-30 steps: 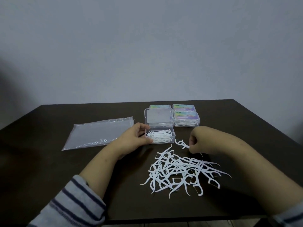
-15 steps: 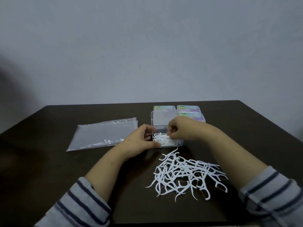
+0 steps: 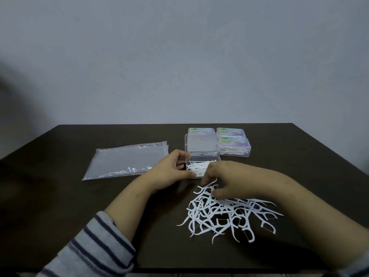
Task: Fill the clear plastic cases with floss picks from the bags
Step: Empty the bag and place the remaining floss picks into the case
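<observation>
Closed labelled cases (image 3: 233, 145) stand behind the open clear case (image 3: 202, 156); their print is too small to read. Left hand (image 3: 171, 170) grips the case's left edge. Right hand (image 3: 225, 179), fingers curled, pinches a floss pick (image 3: 206, 186) atop the loose pile (image 3: 225, 212), in front of the case; an emptied bag (image 3: 127, 160) lies left of it on the table (image 3: 60, 196).

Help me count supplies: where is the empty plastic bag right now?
In the head view, the empty plastic bag lies flat on the table's left side, just left of the left hand and the open case.
</observation>
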